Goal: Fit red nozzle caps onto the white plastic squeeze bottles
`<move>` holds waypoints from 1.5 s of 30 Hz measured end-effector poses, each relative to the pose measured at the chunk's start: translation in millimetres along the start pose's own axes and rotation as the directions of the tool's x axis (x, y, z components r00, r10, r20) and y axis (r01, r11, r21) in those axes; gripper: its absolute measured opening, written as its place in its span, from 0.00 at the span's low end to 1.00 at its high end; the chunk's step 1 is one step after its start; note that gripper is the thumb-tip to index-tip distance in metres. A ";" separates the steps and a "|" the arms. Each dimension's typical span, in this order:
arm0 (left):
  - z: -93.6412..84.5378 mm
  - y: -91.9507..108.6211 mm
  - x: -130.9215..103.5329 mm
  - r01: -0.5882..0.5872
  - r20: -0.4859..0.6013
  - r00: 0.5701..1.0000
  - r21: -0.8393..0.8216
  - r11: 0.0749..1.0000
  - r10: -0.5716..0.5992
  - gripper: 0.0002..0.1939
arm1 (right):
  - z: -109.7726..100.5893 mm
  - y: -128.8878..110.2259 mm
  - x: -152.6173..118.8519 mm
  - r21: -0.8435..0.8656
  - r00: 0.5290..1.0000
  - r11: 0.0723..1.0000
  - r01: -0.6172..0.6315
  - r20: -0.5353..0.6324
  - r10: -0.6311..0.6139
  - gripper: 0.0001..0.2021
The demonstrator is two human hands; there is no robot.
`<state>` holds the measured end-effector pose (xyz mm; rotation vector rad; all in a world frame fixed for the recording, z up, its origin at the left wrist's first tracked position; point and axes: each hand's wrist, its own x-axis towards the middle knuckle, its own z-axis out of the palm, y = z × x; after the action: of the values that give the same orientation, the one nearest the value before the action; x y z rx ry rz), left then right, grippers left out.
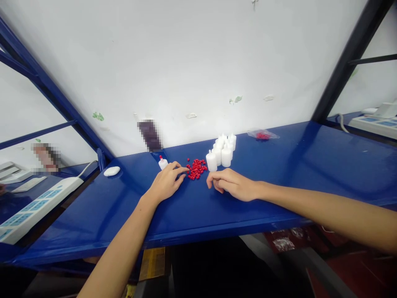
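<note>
And here's the left hand (167, 182), right at the near-left side of the loose red caps (197, 169), which sit scattered in a pile around the middle of the tabletop (279, 165), closer to its back edge than its front. Its grip is slightly open, thumb and forefinger parted, with no cap visible between them; whether a fingertip touches one, I can't tell. Over to the right hand (232, 184): fingers curled inward, just in front of the cluster of white bottles (226, 157), its grip turned so that I can't tell whether anything is inside. Those bottles stand upright, bunched toward the back edge. Just behind the left hand, there's a single bottle (163, 164) wearing a red cap! Out by the back-left corner lies a white oval object (112, 171), and along the back edge, right of the bottles, a clear bag (269, 135) with red pieces inside.
</note>
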<state>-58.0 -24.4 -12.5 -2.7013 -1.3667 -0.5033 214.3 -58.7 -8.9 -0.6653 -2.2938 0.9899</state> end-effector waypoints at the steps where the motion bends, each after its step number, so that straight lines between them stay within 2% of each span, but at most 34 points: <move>1: 0.8 -1.4 0.1 0.003 0.010 1.000 -0.015 1.000 -0.003 0.16 | 0.2 -0.4 0.0 0.018 1.000 0.999 -0.027 0.010 0.027 0.11; 6: 2.8 -3.7 1.6 0.020 0.001 1.000 -0.088 0.996 -0.020 0.12 | 2.3 -1.7 -3.6 0.160 0.994 0.982 -0.098 -0.022 0.103 0.10; 9: 3.0 -3.1 2.1 0.039 0.012 0.999 -0.117 0.992 -0.038 0.12 | -4.4 -5.7 0.3 0.249 0.980 0.968 0.005 -0.193 0.044 0.10; 12: 2.6 -1.9 1.9 0.048 0.019 0.999 -0.127 0.991 -0.046 0.11 | -22.2 -11.9 17.5 0.248 0.921 0.956 0.157 -0.385 -0.052 0.12; 15: 1.7 -0.7 1.5 0.057 0.022 0.998 -0.136 0.989 -0.055 0.11 | -41.3 -15.7 44.9 0.218 0.869 0.947 0.236 -0.484 -0.105 0.13; 18: 0.5 0.9 0.7 0.069 0.014 0.998 -0.133 0.989 -0.068 0.10 | -49.5 -14.3 69.0 0.209 0.896 0.963 0.172 -0.440 -0.065 0.12; 21: -0.7 2.8 -0.3 0.059 0.001 0.998 -0.134 0.989 -0.059 0.09 | -46.9 -8.8 79.1 0.177 0.925 0.982 0.063 -0.379 0.009 0.11; 26: -0.5 3.8 -1.0 0.035 -0.019 0.999 -0.132 0.991 -0.038 0.09 | -40.2 -4.3 75.7 0.092 0.932 0.996 -0.013 -0.360 0.045 0.11; 34: -1.4 4.6 -1.8 0.035 -0.086 0.995 -0.152 0.988 -0.049 0.09 | -34.6 -11.8 74.1 -0.109 0.951 0.990 -0.094 -0.305 0.057 0.12; 37: -2.1 5.0 -1.9 0.048 -0.093 0.994 -0.154 0.987 -0.063 0.09 | -33.5 -9.5 71.2 -0.165 0.956 0.983 -0.086 -0.290 0.035 0.12; 42: -3.1 6.7 -1.9 0.058 -0.096 0.993 -0.160 0.985 -0.074 0.09 | -29.9 -7.8 65.9 -0.257 0.969 0.965 0.048 -0.223 -0.107 0.12; 45: -3.2 7.3 -2.3 0.062 -0.105 0.991 -0.156 0.986 -0.079 0.09 | -26.1 -8.4 65.6 -0.214 0.972 0.973 0.087 -0.194 -0.130 0.12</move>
<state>-54.3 -31.2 -9.7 -2.7007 -1.4540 -0.7826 181.8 -10.0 31.4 -0.6820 -2.2372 0.6087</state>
